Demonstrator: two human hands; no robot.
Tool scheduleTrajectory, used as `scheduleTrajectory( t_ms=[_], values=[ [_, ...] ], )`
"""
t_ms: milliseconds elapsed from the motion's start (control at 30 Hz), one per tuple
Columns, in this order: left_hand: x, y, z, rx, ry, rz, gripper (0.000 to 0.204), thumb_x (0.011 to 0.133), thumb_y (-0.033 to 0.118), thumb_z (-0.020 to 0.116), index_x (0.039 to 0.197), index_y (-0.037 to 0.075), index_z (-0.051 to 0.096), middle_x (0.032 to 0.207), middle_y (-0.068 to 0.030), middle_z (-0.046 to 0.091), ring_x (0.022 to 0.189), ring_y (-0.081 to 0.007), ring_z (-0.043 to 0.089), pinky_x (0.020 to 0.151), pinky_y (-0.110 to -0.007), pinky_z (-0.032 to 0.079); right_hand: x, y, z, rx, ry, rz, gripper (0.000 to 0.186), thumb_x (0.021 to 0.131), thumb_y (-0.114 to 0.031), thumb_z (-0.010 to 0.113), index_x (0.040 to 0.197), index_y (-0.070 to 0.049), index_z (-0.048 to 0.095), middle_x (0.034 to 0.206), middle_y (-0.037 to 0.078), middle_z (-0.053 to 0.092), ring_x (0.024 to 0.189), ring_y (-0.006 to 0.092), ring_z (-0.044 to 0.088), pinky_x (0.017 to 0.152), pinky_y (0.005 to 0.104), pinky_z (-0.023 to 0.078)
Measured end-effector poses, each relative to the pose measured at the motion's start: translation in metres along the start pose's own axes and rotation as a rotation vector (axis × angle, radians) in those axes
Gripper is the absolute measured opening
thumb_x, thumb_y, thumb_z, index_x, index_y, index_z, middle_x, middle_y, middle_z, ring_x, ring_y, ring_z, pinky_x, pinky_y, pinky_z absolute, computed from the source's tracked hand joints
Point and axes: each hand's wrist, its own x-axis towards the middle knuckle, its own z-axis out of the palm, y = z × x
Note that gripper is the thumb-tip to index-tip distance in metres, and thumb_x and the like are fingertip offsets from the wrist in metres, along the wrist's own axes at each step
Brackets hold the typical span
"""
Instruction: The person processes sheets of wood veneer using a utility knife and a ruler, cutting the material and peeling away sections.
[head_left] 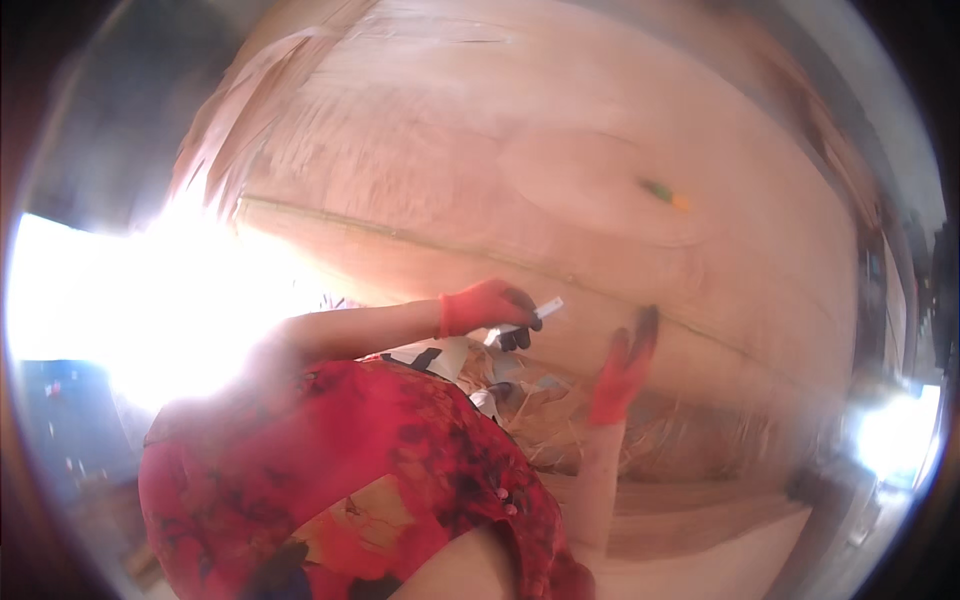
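Observation:
My left hand (490, 307), in a red glove with dark fingers, is closed around a thin, pale, flat strip (549, 308). Its end sticks out past my fingers; blur hides its exact kind. To the right, my right hand (626, 362), gloved the same way, reaches over a large light-brown wood-like sheet (560, 240) with its fingers stretched out. It holds nothing that I can see. Whether its fingertips touch the sheet I cannot tell. A long edge or seam (400, 235) runs across the surface beyond both hands.
On the far part of the sheet lies a small green and yellow object (664, 193). Crumpled brown and white scraps (530, 405) lie below my hands, near my red patterned clothing (330, 440). Strong glare (150, 310) washes out the left side.

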Motion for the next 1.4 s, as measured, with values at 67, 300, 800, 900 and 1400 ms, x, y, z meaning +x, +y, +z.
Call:
scheduleTrajectory(
  t_ms=[67,300,800,900,1400],
  values=[
    [-0.002,0.007,0.001,-0.029,0.118,0.011,0.025,0.095,0.016,0.067,0.109,-0.005,0.071,0.085,-0.0149,0.074,0.069,-0.0186,0.070,0.065,-0.031,0.056,0.052,0.021,-0.011,-0.292,-0.117,-0.223,0.050,0.097,-0.008,0.058,0.147,-0.004,0.050,0.155,0.018,0.044,0.145,0.0413,0.037,0.114,0.0491,0.038],
    [0.035,-0.011,-0.046,-0.334,0.361,0.119,0.024,0.097,0.013,0.063,0.111,-0.007,0.067,0.085,-0.0161,0.073,0.068,-0.0207,0.069,0.064,-0.032,0.055,0.213,0.082,0.089,-0.472,-0.418,-0.595,0.058,0.093,-0.018,0.065,0.149,-0.015,0.049,0.158,0.016,0.040,0.147,0.0440,0.032,0.118,0.0533,0.032],
    [0.066,0.063,-0.054,-0.497,0.518,0.122,0.025,0.095,0.015,0.063,0.105,-0.007,0.070,0.082,-0.0142,0.074,0.060,-0.0169,0.068,0.057,-0.029,0.054,0.307,0.159,0.234,-0.663,-0.820,-0.837,0.066,0.092,-0.044,0.064,0.150,-0.017,0.049,0.161,0.017,0.035,0.149,0.0453,0.024,0.122,0.0583,0.018],
    [0.068,0.071,-0.050,-0.551,0.507,0.195,0.021,0.095,0.007,0.061,0.108,-0.007,0.068,0.083,-0.0161,0.074,0.062,-0.0182,0.069,0.056,-0.029,0.055,0.304,0.175,0.246,-0.681,-0.835,-0.832,0.066,0.093,-0.046,0.063,0.151,-0.017,0.048,0.161,0.018,0.035,0.148,0.0461,0.025,0.122,0.0587,0.017],
    [0.123,0.066,-0.087,-0.567,0.760,0.260,0.023,0.098,0.014,0.062,0.107,-0.006,0.068,0.083,-0.0142,0.073,0.065,-0.0179,0.068,0.058,-0.029,0.054,0.302,0.181,0.257,-0.691,-0.836,-0.833,0.069,0.092,-0.051,0.062,0.151,-0.018,0.048,0.161,0.019,0.033,0.148,0.0463,0.025,0.121,0.0583,0.017]
  ],
)
